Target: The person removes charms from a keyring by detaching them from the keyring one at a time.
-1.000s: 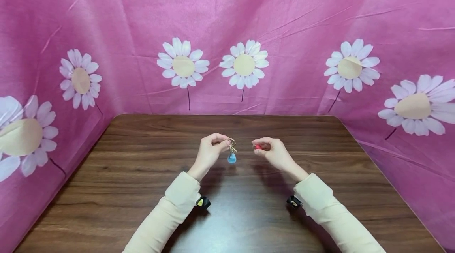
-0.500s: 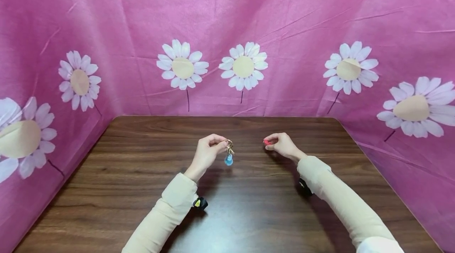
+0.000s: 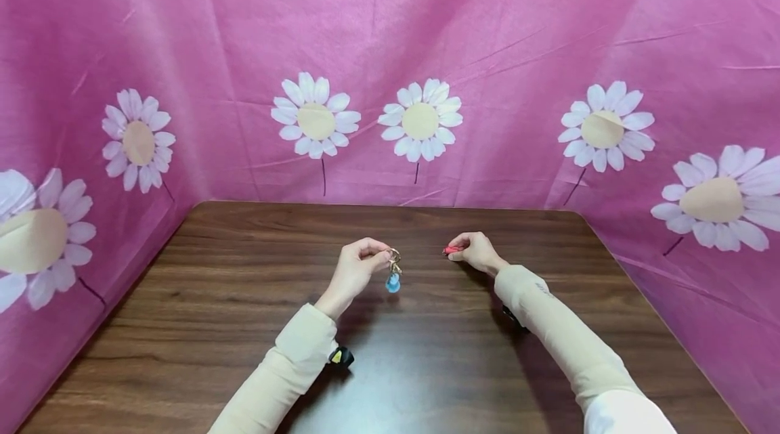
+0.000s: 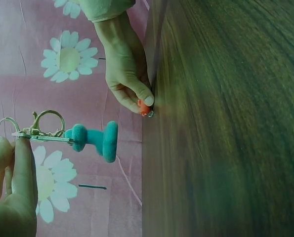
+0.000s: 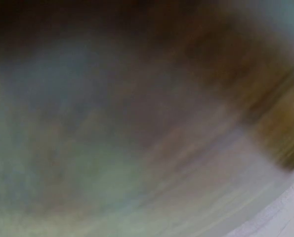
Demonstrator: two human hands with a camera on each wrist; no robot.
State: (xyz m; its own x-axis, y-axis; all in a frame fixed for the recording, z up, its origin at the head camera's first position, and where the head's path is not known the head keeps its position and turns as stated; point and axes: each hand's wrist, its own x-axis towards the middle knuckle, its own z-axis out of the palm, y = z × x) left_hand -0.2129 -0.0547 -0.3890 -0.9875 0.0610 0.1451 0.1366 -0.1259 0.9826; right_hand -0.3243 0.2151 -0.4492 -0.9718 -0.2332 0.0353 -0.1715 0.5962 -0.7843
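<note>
The left hand (image 3: pixel 357 267) pinches the ring (image 4: pixel 8 118) at its tips. A gold clip (image 4: pixel 37 131) is joined on next to the ring, and the blue charm (image 3: pixel 393 283) hangs below the hand, up in the air over the surface (image 3: pixel 244 312). The right hand (image 3: pixel 479 253) is apart from the left one and pinches a small red thing (image 3: pixel 451 250) — it pokes out on the side toward the left hand. The red thing is low, near the surface, but I cannot tell if it touches. The right wrist view is too blurry to help.

The step in hand looks like holding two small things apart, one in each hand. The next move seems to call for a light, steady pinch on the right — and a snug hold on the ring, since the charm could swing.
</note>
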